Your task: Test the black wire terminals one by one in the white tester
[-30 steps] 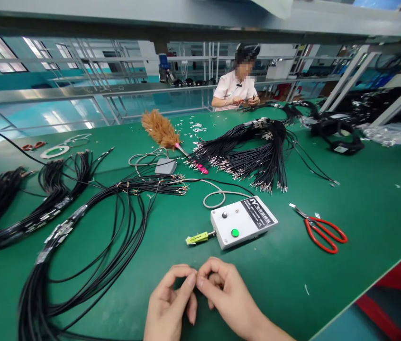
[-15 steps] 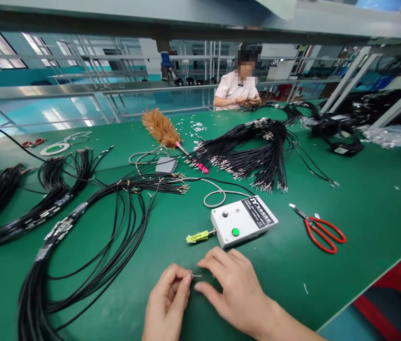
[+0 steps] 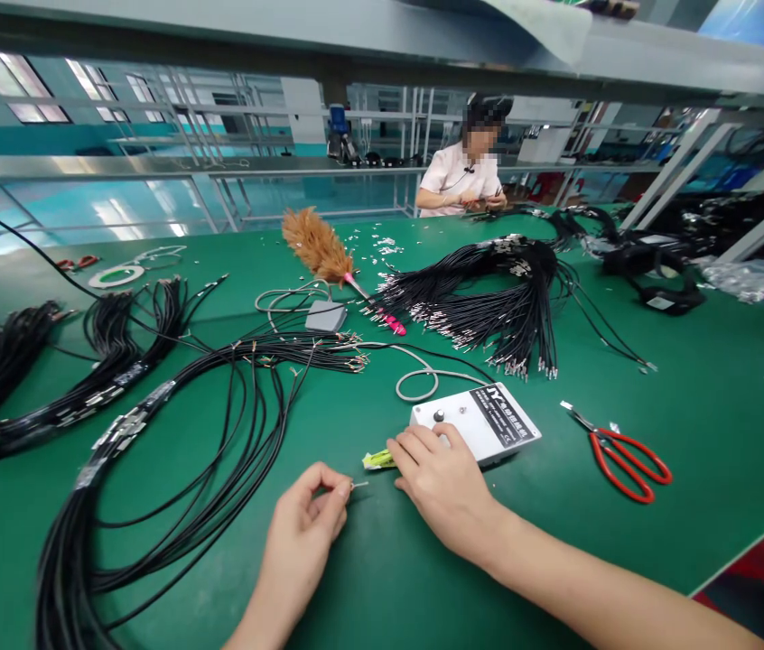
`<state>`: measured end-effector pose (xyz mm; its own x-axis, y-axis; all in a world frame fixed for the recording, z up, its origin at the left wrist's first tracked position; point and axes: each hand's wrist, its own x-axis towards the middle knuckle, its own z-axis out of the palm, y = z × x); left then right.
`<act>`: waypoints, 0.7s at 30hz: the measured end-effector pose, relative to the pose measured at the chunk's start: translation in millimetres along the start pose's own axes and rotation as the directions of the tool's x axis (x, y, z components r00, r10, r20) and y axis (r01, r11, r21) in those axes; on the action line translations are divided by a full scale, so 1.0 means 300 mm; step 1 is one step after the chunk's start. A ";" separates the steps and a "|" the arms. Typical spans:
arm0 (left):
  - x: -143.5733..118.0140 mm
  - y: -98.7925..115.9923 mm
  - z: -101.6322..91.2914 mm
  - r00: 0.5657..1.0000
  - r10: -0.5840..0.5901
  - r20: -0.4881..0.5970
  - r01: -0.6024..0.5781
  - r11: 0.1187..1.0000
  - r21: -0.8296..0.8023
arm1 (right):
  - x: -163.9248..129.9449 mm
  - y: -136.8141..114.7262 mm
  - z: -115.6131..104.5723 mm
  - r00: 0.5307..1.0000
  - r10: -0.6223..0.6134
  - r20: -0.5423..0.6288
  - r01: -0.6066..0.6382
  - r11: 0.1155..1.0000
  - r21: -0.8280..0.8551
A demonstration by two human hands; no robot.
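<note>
Pinches strand (image 3: 360, 485) in left hand (image 3: 306, 524), seemingly to leave its tip free, well in from right edge of bench (image 3: 734, 433); rests right hand (image 3: 446, 487) apart, over clip (image 3: 375, 461); cannot tell if squeezing it.

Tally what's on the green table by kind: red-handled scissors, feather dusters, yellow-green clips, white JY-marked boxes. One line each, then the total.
Red-handled scissors: 2
Feather duster: 1
Yellow-green clip, partly covered by the right hand: 1
White JY-marked box: 1
Total: 5
</note>
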<state>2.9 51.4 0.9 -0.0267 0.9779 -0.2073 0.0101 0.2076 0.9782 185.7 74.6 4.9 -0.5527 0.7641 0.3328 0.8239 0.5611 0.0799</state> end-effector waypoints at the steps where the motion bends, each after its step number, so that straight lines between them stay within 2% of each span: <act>1: 0.009 0.007 0.001 1.000 0.002 -0.005 -0.002 1.000 -0.006 | 0.004 -0.001 0.006 1.000 -0.005 0.005 0.005 1.000 -0.011; 12: 0.061 0.001 0.022 0.999 0.010 -0.031 -0.009 1.000 0.023 | 0.057 0.014 0.015 0.994 -0.100 0.050 0.103 0.993 -0.059; 21: 0.098 -0.036 0.034 1.000 0.012 -0.013 -0.010 0.987 0.160 | 0.078 0.017 0.015 0.993 -0.089 0.071 0.090 0.996 -0.011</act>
<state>12.2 78.1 -15.8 -0.0391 0.9800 -0.1949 0.1699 0.1987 0.9652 176.4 96.6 8.9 -0.6312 0.7320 0.2565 0.7723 0.6238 0.1200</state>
